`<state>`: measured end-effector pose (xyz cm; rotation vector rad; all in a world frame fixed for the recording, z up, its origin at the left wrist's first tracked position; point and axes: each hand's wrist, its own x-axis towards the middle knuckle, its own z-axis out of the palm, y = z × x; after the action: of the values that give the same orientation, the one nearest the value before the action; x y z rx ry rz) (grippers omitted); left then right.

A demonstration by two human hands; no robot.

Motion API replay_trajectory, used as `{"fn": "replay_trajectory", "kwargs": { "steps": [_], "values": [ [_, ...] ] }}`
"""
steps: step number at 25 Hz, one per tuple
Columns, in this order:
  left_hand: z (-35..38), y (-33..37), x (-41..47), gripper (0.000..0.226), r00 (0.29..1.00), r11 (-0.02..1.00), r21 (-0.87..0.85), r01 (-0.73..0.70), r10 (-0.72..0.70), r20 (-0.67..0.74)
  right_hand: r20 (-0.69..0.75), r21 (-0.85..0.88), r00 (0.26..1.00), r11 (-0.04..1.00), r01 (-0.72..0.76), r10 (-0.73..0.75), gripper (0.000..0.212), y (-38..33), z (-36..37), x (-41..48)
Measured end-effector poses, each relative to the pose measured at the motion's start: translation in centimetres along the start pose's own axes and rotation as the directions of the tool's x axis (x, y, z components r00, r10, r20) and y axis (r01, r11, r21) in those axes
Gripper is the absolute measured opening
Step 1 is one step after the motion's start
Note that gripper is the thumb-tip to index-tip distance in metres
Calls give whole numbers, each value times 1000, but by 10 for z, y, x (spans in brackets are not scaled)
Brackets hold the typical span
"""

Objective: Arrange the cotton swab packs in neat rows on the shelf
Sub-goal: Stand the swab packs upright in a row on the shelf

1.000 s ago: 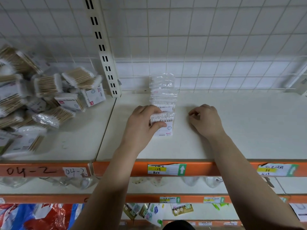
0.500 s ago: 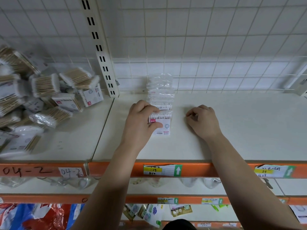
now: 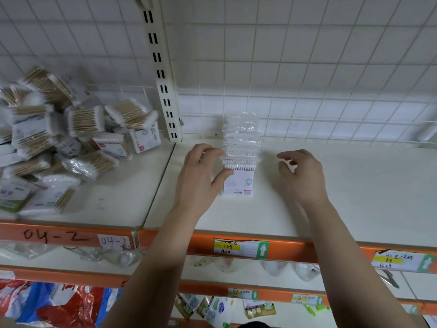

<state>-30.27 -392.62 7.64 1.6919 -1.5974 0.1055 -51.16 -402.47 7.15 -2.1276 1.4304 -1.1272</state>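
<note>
One row [image 3: 241, 138]; front pack [image 3: 240, 183] pinched in left hand [image 3: 201, 178]; right hand [image 3: 302, 176] curled, contents unclear; risk: shoving row askew toward 3 o'clock.

A white wire grid [image 3: 307, 67] backs the unit, a cream slotted upright [image 3: 163, 74] rises in front of it, a yellow-and-green price tag [image 3: 241, 248] and a handwritten "04-2" label [image 3: 114, 241] sit on the orange rail [image 3: 295, 253], and red and blue bags [image 3: 59, 306] lie at the lower left.

Heap of packs [image 3: 54, 143] cut by left edge; front pack [image 3: 241, 184] partly behind left hand [image 3: 201, 176]
</note>
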Motion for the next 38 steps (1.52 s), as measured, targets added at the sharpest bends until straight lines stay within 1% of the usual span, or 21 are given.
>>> {"fn": "replay_trajectory", "kwargs": {
  "steps": [2, 3, 5, 7, 9, 12, 14, 17, 21, 24, 25, 28, 30, 34, 38],
  "values": [
    [-14, -11, -3, 28, 997, 998, 57, -12, 17, -78, -80, 76, 994, 994, 78, -72, 23, -25, 0, 2],
    [-21, -17, -4, 27, 994, 996, 92, -19, 29, -107, -94, 101, 990, 989, 112, -102, 22, -37, 2, 2],
    [-36, -29, -8, 25, 989, 989, 146, -7, 28, -142, -86, 132, 983, 976, 173, -162, 21, -62, 11, 3],
    [-56, -45, -16, 23, 987, 987, 158, 32, -6, -160, -52, 175, 976, 960, 218, -212, 21, -89, 28, 2],
    [-76, -60, -25, 20, 983, 985, 160, 62, -32, -182, 21, 225, 969, 946, 234, -245, 20, -112, 48, -1],
    [-108, -86, -42, 23, 977, 965, 219, 145, -104, -187, 146, 288, 946, 927, 238, -288, 20, -145, 83, -12],
    [-130, -105, -55, 28, 969, 944, 258, 205, -159, -188, 200, 321, 924, 913, 252, -326, 20, -168, 108, -20],
    [-158, -132, -72, 31, 960, 923, 290, 254, -202, -196, 276, 336, 880, 897, 288, -386, 21, -198, 143, -31],
    [-186, -161, -85, 28, 941, 913, 267, 309, -252, -226, 366, 334, 834, 895, 297, -414, 24, -231, 177, -36],
    [-198, -181, -91, 28, 936, 905, 274, 324, -267, -228, 438, 289, 793, 902, 321, -423, 27, -253, 200, -36],
    [-201, -186, -92, 29, 937, 909, 270, 318, -258, -233, 470, 266, 779, 908, 324, -415, 29, -259, 207, -35],
    [-209, -201, -93, 30, 945, 925, 251, 285, -227, -234, 556, 213, 742, 927, 307, -374, 47, -270, 227, -33],
    [-213, -208, -91, 30, 953, 938, 230, 259, -208, -221, 543, 187, 751, 926, 329, -377, 53, -274, 240, -33],
    [-216, -218, -87, 28, 963, 958, 200, 207, -164, -213, 487, 114, 787, 921, 372, -378, 46, -275, 257, -32],
    [-217, -225, -83, 28, 970, 961, 206, 185, -145, -193, 421, 195, 797, 901, 386, -433, 37, -266, 260, -33]
  ]
}}
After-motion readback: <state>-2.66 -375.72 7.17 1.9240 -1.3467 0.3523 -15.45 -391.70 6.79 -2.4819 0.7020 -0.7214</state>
